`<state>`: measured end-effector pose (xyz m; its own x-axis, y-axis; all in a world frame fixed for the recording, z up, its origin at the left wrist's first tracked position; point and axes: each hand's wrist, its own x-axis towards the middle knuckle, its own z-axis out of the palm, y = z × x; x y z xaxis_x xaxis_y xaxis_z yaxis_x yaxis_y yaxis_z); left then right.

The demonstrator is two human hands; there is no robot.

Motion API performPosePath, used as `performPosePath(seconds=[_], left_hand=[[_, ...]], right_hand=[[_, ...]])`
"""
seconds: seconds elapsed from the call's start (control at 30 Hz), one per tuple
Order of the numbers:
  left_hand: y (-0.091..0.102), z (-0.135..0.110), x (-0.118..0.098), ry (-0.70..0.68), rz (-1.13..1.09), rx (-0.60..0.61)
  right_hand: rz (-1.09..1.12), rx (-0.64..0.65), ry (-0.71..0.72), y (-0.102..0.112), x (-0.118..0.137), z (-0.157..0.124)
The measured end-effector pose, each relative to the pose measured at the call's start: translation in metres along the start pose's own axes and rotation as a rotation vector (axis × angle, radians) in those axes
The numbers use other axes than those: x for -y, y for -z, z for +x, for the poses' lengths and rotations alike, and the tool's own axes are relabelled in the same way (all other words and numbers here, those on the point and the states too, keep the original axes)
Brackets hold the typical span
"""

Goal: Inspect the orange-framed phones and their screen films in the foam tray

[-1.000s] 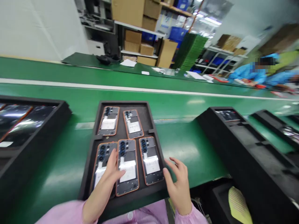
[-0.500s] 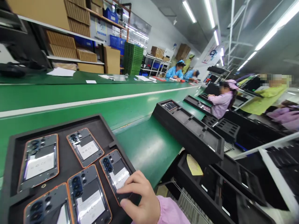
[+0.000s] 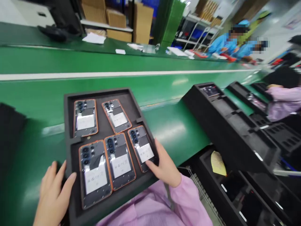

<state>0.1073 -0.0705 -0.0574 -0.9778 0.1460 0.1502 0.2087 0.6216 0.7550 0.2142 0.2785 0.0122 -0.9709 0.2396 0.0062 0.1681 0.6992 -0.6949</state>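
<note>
A black foam tray (image 3: 101, 92) lies on the green bench before me, holding several open-backed phones with orange edges, camera lenses and white labels. My left hand (image 3: 53, 191) is at the tray's left side, fingers spread and thumb by the rim. On the opposite side, my right hand (image 3: 166, 166) grips the tray's edge, its thumb reaching inside over the right-hand phone (image 3: 142, 149) and its fingers along the outer wall. A phone at the upper left (image 3: 86, 117) and another beside it (image 3: 117, 116) lie apart from the lower row. A small ring-shaped piece (image 3: 88, 138) rests between them.
A long black foam tray with compartments (image 3: 199, 110) stands to the right. Below it are more black trays, one bearing a yellow note (image 3: 218, 163). A dark block (image 3: 10, 128) sits at left. Co-workers in blue (image 3: 223, 44) and pink (image 3: 283, 100) work farther off.
My left hand has come into view beside the tray. The right hand has shifted from over the right-hand phone to the tray's edge. My view has tilted down and turned left.
</note>
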Motion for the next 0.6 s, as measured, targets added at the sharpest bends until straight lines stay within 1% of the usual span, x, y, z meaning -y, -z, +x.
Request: performPosePath(seconds=[0.07,0.1,0.2,0.3,0.4,0.53,0.6], left_hand=[[0.0,-0.001,0.0,0.086,0.088,0.006],[-0.001,0.0,-0.002,0.115,0.11,0.005],[0.0,0.004,-0.011,0.163,0.125,-0.002],[0.004,0.006,-0.017,0.212,0.085,-0.023],[0.009,0.007,-0.02,0.271,0.034,-0.045],[0.011,0.008,-0.021,0.268,0.027,-0.064],[0.011,0.008,-0.02,0.26,0.032,-0.071]], right_hand=[[0.074,0.07,-0.011,0.004,-0.011,-0.003],[0.099,0.085,-0.014,0.006,-0.015,-0.005],[0.139,0.076,0.012,0.004,-0.021,-0.015],[0.177,0.057,0.065,-0.003,-0.02,-0.027],[0.19,0.071,0.094,-0.008,-0.018,-0.036],[0.19,0.072,0.121,-0.009,-0.023,-0.041],[0.207,0.05,0.12,-0.01,-0.029,-0.041]])
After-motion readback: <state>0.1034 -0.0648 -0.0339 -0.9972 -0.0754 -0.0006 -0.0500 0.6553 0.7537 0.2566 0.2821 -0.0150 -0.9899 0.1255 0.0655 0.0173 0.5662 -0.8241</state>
